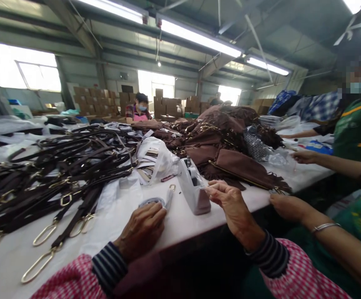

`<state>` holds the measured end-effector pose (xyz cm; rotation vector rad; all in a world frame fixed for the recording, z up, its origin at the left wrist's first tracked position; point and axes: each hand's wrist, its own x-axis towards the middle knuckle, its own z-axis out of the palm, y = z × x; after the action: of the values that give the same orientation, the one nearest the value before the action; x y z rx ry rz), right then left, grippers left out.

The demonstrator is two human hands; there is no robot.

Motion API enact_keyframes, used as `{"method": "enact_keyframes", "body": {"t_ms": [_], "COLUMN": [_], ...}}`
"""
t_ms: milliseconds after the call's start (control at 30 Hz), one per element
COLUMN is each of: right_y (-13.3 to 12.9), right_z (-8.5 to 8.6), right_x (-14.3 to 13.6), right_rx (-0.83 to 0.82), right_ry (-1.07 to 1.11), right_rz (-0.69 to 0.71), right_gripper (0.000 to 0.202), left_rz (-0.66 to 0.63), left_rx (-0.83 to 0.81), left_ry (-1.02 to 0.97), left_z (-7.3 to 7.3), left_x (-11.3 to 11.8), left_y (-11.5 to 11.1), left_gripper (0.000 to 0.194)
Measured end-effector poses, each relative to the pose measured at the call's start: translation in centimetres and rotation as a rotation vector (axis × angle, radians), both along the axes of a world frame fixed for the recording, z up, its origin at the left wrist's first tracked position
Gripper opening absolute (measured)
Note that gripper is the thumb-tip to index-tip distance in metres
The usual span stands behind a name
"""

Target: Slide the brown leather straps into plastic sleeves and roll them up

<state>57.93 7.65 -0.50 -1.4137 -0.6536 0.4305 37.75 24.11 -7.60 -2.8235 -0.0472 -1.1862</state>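
My left hand [145,226] rests on the table's near edge, its fingers curled over a coiled strap [151,202] in a pale wrap. One end of the strap, with a gold metal clasp [172,188], sticks out beyond the fingers. Just to the right stands a grey tape dispenser [202,202]. At its cutting end, thumb and forefinger of my right hand [235,207] pinch closed on what looks like the end of the clear tape. The hand hides part of the tape.
Dark brown straps with gold rings [87,166] cover the table's left side. A plastic bag of strips [151,160] lies behind the dispenser, beside piled brown fringed bags [242,164]. Close on my right are a co-worker's braceleted arm [320,226] and another person's hand [305,157].
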Motion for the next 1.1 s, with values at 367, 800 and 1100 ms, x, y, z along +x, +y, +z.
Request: {"method": "enact_keyframes", "body": {"t_ms": [367, 800, 1100], "right_y": [-1.2, -0.8, -3.1], "right_z": [-1.7, -1.9, -3.8], "right_x": [-0.6, 1.4, -0.7], "right_rx": [-0.017, -0.129, -0.162], "right_ry": [0.096, -0.002, -0.058], "right_rz": [-0.039, 0.037, 0.150], "right_gripper": [0.033, 0.033, 0.036], "left_rz": [-0.051, -0.141, -0.144], "left_rx": [0.017, 0.253, 0.262], "left_ry": [-0.087, -0.141, -0.172], "left_z": [0.3, 3.3, 6.9], "left_x": [0.1, -2.5, -4.9], "left_y": [-0.1, -1.6, -5.3], "left_gripper": [0.020, 0.017, 0.018]}}
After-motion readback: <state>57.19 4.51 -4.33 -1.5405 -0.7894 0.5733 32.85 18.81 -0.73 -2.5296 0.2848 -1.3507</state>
